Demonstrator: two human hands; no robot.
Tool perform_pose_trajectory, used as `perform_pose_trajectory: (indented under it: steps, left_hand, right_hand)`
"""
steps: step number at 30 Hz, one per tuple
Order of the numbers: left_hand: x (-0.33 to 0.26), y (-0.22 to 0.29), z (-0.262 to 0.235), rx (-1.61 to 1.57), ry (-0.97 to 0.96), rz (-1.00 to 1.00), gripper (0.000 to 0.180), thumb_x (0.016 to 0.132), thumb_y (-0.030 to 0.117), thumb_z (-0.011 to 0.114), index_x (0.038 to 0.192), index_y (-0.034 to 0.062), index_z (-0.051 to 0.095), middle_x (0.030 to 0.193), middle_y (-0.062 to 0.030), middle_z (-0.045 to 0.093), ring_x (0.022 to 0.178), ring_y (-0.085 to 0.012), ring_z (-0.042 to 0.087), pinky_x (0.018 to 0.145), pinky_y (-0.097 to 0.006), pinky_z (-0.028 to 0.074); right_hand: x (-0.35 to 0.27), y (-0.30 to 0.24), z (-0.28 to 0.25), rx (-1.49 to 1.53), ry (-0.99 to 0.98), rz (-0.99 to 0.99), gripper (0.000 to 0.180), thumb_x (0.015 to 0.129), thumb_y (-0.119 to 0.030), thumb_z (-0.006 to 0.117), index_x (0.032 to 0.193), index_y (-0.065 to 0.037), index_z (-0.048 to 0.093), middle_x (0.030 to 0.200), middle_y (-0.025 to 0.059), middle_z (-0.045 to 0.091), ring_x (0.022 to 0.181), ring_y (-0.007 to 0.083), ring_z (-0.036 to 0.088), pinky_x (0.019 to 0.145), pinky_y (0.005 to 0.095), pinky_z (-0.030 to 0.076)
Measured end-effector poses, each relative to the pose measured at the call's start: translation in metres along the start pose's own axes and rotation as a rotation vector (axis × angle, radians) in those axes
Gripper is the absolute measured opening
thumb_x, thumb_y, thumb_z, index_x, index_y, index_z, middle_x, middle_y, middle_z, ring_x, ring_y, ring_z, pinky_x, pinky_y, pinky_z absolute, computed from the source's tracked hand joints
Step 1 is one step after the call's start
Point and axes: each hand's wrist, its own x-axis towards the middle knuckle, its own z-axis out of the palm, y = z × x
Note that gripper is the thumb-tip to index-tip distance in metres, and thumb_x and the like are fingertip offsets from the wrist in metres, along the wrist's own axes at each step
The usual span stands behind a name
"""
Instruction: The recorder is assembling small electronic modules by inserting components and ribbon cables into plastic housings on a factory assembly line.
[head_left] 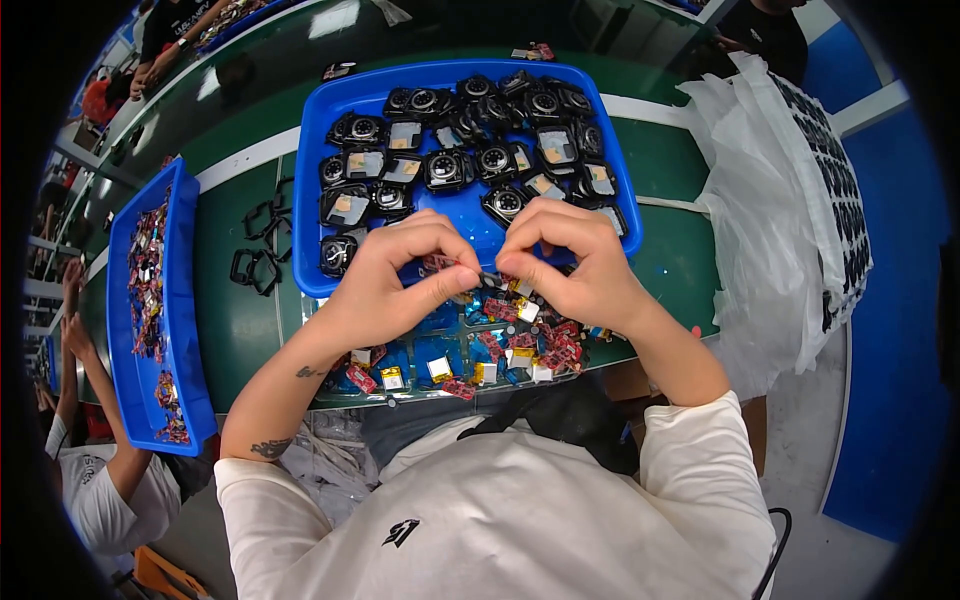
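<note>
Black small part (pixel 489 280) is pinched by my left grip (pixel 392 272) and right grip (pixel 580 262); light, even pressure seems best, with red pieces (pixel 562 350) at five o'clock.

White short-sleeved shirt (pixel 560 510) bears black emblem (pixel 400 532); dark tattoos (pixel 271 448) mark left arm (pixel 285 390).

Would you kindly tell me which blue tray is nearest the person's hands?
The wide blue tray beyond the left hand and right hand: it holds black watch cases, whereas the long blue tray stands farther left.
</note>
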Motion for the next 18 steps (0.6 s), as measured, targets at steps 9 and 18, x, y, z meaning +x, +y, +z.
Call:
perform_pose_trajectory:
  steps: [9, 18]
  left_hand:
    - [0.000, -0.003, -0.002, -0.351, 0.126, -0.074, 0.013, 0.087, 0.009, 0.063, 0.094, -0.0024, 0.062, 0.093, -0.0056, 0.058, 0.087, -0.0106, 0.054, 0.078, -0.024, 0.044]
    - [0.001, -0.006, -0.002, -0.356, 0.118, -0.065, 0.013, 0.087, 0.008, 0.063, 0.094, -0.0025, 0.062, 0.093, -0.0060, 0.059, 0.087, -0.0103, 0.057, 0.076, -0.024, 0.047]
  right_hand:
    - [0.004, 0.006, -0.004, -0.714, -0.014, -0.265, 0.048, 0.069, -0.032, 0.073, 0.110, -0.009, 0.061, 0.110, 0.0083, 0.055, 0.101, 0.0251, 0.049, 0.084, 0.0377, 0.038]
    - [0.002, 0.000, -0.006, -0.737, -0.118, -0.155, 0.055, 0.063, -0.039, 0.078, 0.106, -0.009, 0.064, 0.106, 0.0079, 0.054, 0.096, 0.0260, 0.050, 0.082, 0.0381, 0.042]
